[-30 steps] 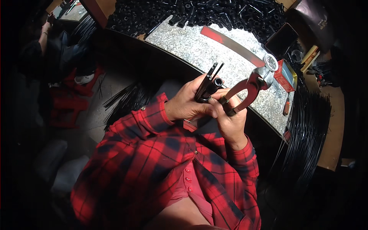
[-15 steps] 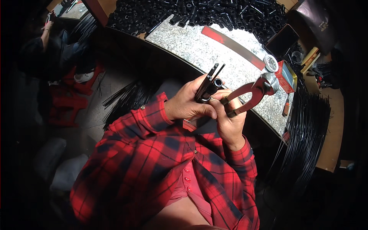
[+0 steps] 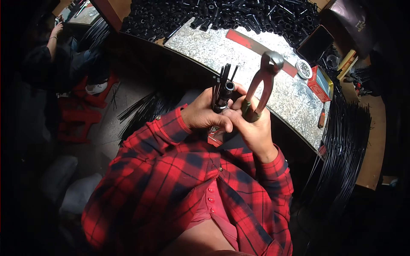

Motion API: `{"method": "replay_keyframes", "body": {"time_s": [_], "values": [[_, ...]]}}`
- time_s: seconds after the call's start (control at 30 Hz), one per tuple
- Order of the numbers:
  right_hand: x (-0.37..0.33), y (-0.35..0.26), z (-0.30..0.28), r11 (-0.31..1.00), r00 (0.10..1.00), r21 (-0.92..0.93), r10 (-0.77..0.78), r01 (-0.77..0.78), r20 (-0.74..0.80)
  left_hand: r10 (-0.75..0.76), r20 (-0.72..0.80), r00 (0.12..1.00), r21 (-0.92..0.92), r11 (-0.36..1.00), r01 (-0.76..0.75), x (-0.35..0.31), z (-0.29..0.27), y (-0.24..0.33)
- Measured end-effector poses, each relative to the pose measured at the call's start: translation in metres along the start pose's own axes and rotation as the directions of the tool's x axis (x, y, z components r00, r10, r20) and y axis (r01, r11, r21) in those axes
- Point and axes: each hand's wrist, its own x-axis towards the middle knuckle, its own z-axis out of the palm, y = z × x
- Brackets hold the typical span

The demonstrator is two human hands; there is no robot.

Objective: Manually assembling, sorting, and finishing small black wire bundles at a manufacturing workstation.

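Black thin rods [image 3: 215, 87] stand in a bundle in my left hand [image 3: 200, 112], whose fingers close round them and a black tubular fitting [image 3: 223, 98]. The fitting's round open end points up and away from me. Held in my right hand [image 3: 258, 134] are red pincers [image 3: 265, 83] with greenish handle ends; their rounded metal head points up, away from the fitting. My right thumb and fingers meet at the fitting's near side, close to my left thumb. Anything small between those fingertips is hidden.
On the speckled bench [image 3: 200, 51] lie a red-and-grey bar [image 3: 244, 42], a white dish [image 3: 304, 69], a red box [image 3: 319, 87] and a screwdriver [image 3: 322, 117]. Black fittings [image 3: 171, 19] heap behind; long black rods [image 3: 346, 145] hang right. Another person [image 3: 51, 40] sits left by a red stool [image 3: 77, 121].
The pincers have swung from leaning right to pointing up, their head now over the bar. The fitting and rods have moved slightly left and stand more upright.
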Motion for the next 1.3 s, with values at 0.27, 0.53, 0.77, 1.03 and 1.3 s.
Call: {"method": "replay_keyframes", "body": {"time_s": [0.27, 0.53, 0.77, 1.03, 1.3], "values": [[-0.019, -0.005, -0.039, 0.789, 0.943, -0.517, -0.299, 0.331, 0.146, -0.059, -0.031, 0.998, 0.073, 0.995, 0.061, -0.007, -0.026, 0.0], [-0.044, -0.023, -0.049, 0.368, 0.951, -0.884, -0.219, 0.289, 0.219, -0.069, -0.042, 0.997, 0.298, 0.951, 0.079, -0.002, -0.025, 0.001], [-0.045, -0.011, -0.049, 0.274, 0.938, -0.923, -0.291, 0.27, 0.187, 0.009, -0.041, 0.999, 0.276, 0.961, 0.003, 0.005, -0.018, -0.004], [-0.047, 0.004, -0.045, 0.281, 0.934, -0.931, -0.331, 0.234, 0.134, -0.007, -0.091, 0.996, 0.316, 0.948, 0.036, 0.002, -0.01, -0.003], [-0.05, 0.0, -0.047, 0.264, 0.933, -0.938, -0.337, 0.225, 0.129, 0.013, -0.089, 0.996, 0.416, 0.909, 0.025, 0.004, -0.007, -0.009]]}}
